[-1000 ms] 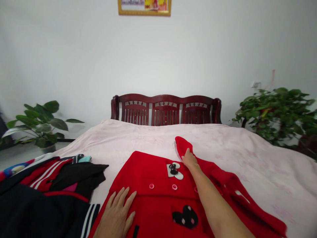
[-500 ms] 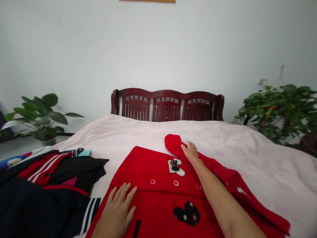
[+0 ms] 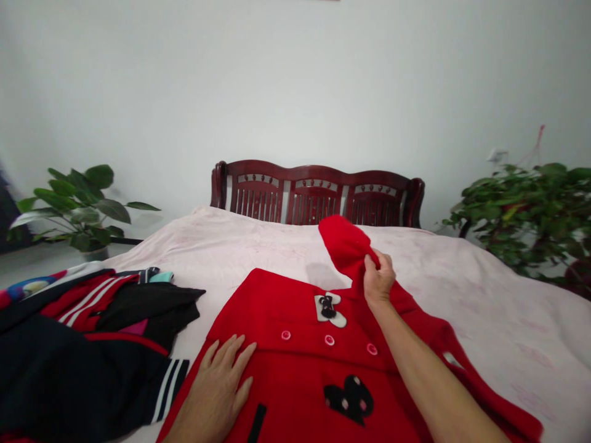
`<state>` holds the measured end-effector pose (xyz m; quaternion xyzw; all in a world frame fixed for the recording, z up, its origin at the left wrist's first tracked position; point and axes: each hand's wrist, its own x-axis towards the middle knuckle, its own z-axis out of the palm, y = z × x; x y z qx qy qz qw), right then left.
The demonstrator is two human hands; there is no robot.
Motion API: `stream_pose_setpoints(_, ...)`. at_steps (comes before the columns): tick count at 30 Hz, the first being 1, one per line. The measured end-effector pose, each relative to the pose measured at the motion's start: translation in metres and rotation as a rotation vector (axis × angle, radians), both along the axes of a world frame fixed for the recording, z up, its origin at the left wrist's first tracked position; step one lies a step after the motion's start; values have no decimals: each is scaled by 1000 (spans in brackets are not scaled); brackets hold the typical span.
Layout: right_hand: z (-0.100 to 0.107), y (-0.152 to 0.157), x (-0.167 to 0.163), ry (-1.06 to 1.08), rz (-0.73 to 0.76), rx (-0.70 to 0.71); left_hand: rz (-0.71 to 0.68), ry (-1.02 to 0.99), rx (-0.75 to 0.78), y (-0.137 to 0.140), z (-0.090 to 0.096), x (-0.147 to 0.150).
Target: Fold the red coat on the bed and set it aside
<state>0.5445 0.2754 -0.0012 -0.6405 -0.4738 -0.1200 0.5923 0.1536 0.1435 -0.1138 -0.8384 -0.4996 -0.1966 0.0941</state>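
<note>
A red coat (image 3: 295, 375) lies spread on the bed, with round red buttons, a white-and-black bow patch and a black dotted heart on its front. My left hand (image 3: 217, 381) rests flat on the coat's left part, fingers spread. Pinched in my right hand (image 3: 379, 277) is the base of the coat's rounded red flap, perhaps its collar, which stands raised off the bed. A sleeve stretches from under my right forearm toward the lower right.
Dark and red clothes (image 3: 92, 369) lie piled at left on the pink bedcover (image 3: 277, 246). Behind the bed is a carved wooden headboard (image 3: 316, 194) against a white wall. Potted plants (image 3: 83, 203) stand to the left and leafy greenery (image 3: 530, 215) to the right.
My right hand has closed on the red flap and lifted it up off the bedcover. My left hand stays flat on the coat.
</note>
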Motion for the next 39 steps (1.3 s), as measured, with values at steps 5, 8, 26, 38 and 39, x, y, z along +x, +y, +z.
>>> stream_pose_setpoints(5, 14, 3, 9, 174, -89, 195, -4, -24, -7, -1, 2, 2)
stream_pose_setpoints(8, 17, 30, 14, 68, -149, -131, -2, -18, -10, -2, 2, 2)
stream_pose_setpoints(26, -45, 5, 16, -475, 111, -1189, 15, -12, 8, -4, 9, 4)
stream_pose_setpoints(38, -55, -169, -62, -850, 603, -931, 183, 104, -72, -13, 26, 10)
stream_pose_setpoints(39, -52, -181, -58, -839, 602, -955, 166, 121, -80, -16, 26, 7)
